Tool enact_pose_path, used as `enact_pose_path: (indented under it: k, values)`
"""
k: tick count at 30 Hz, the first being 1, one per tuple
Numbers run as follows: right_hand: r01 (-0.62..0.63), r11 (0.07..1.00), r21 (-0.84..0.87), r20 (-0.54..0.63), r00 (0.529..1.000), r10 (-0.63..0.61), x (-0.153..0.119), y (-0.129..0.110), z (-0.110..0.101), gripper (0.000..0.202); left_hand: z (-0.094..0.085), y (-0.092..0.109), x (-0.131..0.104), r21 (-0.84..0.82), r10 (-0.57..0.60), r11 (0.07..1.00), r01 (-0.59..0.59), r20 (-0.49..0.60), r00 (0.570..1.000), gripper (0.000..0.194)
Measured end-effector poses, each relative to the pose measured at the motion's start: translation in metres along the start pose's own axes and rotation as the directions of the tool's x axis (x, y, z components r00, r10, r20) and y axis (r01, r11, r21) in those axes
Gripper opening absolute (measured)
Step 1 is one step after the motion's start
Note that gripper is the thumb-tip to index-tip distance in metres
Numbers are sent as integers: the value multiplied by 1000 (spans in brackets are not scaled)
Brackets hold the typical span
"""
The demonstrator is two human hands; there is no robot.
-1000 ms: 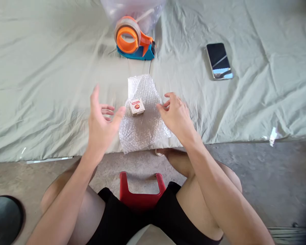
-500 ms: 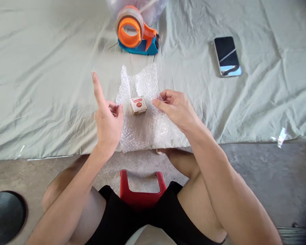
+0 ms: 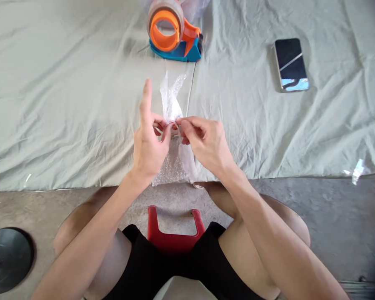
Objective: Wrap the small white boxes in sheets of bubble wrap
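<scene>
A sheet of bubble wrap (image 3: 171,164) is folded up around a small printed box (image 3: 174,127), near the front edge of the cloth-covered table. Only a bit of the box's red print shows between my fingers. My left hand (image 3: 151,141) pinches the wrap's left side between thumb and fingers, its index finger pointing up and away. From the other side my right hand (image 3: 204,139) pinches the right edge of the wrap, fingertips almost meeting the left ones over the box. The far end of the wrap stands up in two loose flaps.
Beyond the wrap stands an orange and blue tape dispenser (image 3: 175,37), a clear plastic bag (image 3: 193,9) behind it. A phone (image 3: 290,64) lies at the right. Scraps of tape (image 3: 358,171) stick to the table edge. Below are a red stool (image 3: 176,241) and a black round base (image 3: 8,260).
Both hands have come together over the box, drawing the two sides of the bubble wrap inward. The sheet, spread open before, now covers most of the box.
</scene>
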State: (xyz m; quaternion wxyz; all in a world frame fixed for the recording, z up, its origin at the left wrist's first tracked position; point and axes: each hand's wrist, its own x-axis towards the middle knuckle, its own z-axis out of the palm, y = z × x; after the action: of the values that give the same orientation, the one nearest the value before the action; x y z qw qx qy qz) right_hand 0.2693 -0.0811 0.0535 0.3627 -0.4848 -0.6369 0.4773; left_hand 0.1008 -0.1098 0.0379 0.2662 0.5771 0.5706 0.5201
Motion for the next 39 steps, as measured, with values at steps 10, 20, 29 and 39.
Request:
enact_pose_path:
  k: [10,20,29,39]
  values:
    - [140,968,-207,-59,986,-155,12,14,9,18,0,4,-3,-33,-23,999,21,-69,997,74]
    - [-23,1000,-9,-50,998,23,28,22,10,24,-3,-11,7,36,73,997,-74,15,997,74]
    - [-241,968,69,9,970,241,44,31,-1,67,-9,-37,17,1,-80,997,80,-3,997,124]
    - [-200,963,178,212,964,161,51,18,-7,20,-22,-85,53,-235,-184,932,277,350,919,133]
